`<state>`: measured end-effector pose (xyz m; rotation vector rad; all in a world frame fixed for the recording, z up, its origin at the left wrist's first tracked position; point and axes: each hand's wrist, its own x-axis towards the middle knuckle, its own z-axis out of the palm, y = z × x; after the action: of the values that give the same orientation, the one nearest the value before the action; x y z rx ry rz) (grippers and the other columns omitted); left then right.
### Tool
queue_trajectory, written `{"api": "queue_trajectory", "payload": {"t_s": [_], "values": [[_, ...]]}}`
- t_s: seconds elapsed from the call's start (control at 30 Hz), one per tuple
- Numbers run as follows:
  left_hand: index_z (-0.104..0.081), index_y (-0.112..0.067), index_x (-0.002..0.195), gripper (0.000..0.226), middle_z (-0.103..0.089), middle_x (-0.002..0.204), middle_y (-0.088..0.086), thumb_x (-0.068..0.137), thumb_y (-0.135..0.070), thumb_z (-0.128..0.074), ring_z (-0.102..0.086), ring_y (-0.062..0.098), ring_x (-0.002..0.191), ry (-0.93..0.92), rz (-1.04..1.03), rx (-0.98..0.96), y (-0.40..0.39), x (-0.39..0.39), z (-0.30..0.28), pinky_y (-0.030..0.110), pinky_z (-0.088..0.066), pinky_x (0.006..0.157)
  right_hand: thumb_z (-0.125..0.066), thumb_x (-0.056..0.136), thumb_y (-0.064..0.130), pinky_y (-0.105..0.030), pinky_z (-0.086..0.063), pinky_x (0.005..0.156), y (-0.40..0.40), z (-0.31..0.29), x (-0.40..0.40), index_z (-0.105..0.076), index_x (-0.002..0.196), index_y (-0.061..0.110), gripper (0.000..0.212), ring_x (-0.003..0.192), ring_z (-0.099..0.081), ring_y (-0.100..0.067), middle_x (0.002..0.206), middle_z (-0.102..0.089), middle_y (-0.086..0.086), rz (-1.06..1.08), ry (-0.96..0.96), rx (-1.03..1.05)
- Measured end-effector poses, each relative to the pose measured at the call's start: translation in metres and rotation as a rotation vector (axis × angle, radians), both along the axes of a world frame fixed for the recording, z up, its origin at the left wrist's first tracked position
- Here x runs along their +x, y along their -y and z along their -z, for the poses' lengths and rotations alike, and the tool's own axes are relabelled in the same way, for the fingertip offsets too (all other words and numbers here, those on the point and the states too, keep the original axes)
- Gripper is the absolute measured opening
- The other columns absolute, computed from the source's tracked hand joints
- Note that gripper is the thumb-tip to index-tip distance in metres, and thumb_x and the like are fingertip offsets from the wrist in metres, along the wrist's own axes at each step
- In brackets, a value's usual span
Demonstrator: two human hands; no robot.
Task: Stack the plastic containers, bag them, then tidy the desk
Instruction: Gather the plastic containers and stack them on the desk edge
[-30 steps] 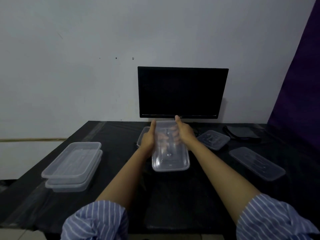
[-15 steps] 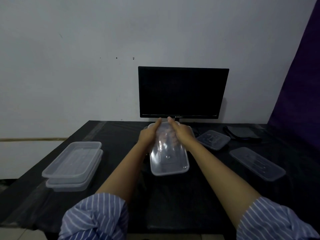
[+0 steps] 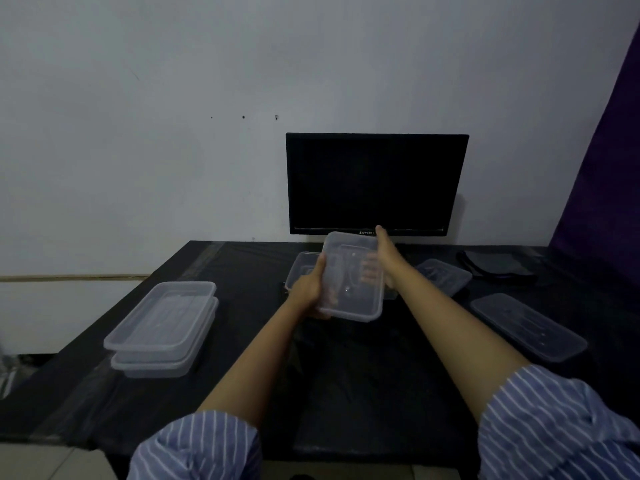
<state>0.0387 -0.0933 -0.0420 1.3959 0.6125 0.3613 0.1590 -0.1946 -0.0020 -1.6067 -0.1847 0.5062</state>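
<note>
Clear plastic containers (image 3: 351, 277): six, one in both hands.

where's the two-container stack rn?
Head view: the stack of two clear containers sits on the left part of the black desk near its left edge, well left of the container held by both hands.
</note>
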Motion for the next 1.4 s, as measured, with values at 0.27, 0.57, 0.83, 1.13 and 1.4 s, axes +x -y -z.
{"api": "queue_trajectory", "payload": {"t_s": [0.27, 0.57, 0.83, 1.13, 1.4], "values": [[-0.062, -0.006, 0.118, 0.082, -0.062, 0.119, 0.021, 0.091, -0.071, -0.02, -0.061, 0.034, 0.106, -0.067, -0.216, 0.27, -0.007, -0.004, -0.025, 0.045, -0.049, 0.096, -0.019, 0.088, 0.075, -0.039, -0.057, 0.057, -0.019, 0.01, -0.033, -0.063, 0.11, 0.005, 0.086, 0.086, -0.069, -0.035, 0.102, -0.069, -0.018, -0.003, 0.039, -0.15], [-0.065, -0.012, 0.109, 0.082, -0.065, 0.109, 0.019, 0.088, -0.075, -0.017, -0.064, 0.035, 0.099, -0.074, -0.251, 0.29, -0.003, -0.004, -0.019, 0.047, -0.053, 0.092, -0.006, 0.098, 0.058, -0.025, -0.043, 0.043, -0.016, 0.017, -0.044, -0.066, 0.101, -0.005, 0.087, 0.056, -0.06, -0.025, 0.088, -0.069, -0.019, 0.073, 0.217, -0.28], [-0.062, -0.006, 0.12, 0.083, -0.063, 0.119, 0.017, 0.084, -0.075, -0.035, -0.063, 0.032, 0.105, 0.035, -0.211, 0.151, -0.036, -0.017, -0.026, 0.048, -0.051, 0.095, -0.014, 0.088, 0.071, -0.05, -0.054, 0.089, -0.048, 0.02, -0.038, -0.058, 0.121, 0.013, 0.081, 0.096, -0.065, -0.036, 0.11, -0.066, -0.017, -0.072, 0.244, -0.291], [-0.061, 0.005, 0.115, 0.05, -0.063, 0.115, 0.019, 0.098, -0.04, -0.048, -0.061, 0.035, 0.108, 0.087, -0.426, 0.149, -0.077, -0.07, -0.046, 0.046, -0.047, 0.098, -0.021, 0.1, 0.053, -0.041, -0.054, 0.083, -0.077, -0.009, -0.106, -0.049, 0.135, 0.013, 0.06, 0.102, -0.063, -0.037, 0.129, -0.057, -0.018, -0.158, 0.34, -0.286], [-0.061, 0.001, 0.118, 0.045, -0.064, 0.116, 0.019, 0.091, -0.035, -0.059, -0.062, 0.036, 0.105, 0.009, -0.466, 0.152, -0.132, -0.137, -0.056, 0.047, -0.051, 0.094, -0.05, 0.095, 0.027, -0.038, -0.058, 0.064, -0.109, -0.024, -0.15, -0.057, 0.109, 0.001, 0.03, 0.059, -0.06, -0.026, 0.076, -0.061, -0.016, -0.325, 0.16, -0.279]]}}
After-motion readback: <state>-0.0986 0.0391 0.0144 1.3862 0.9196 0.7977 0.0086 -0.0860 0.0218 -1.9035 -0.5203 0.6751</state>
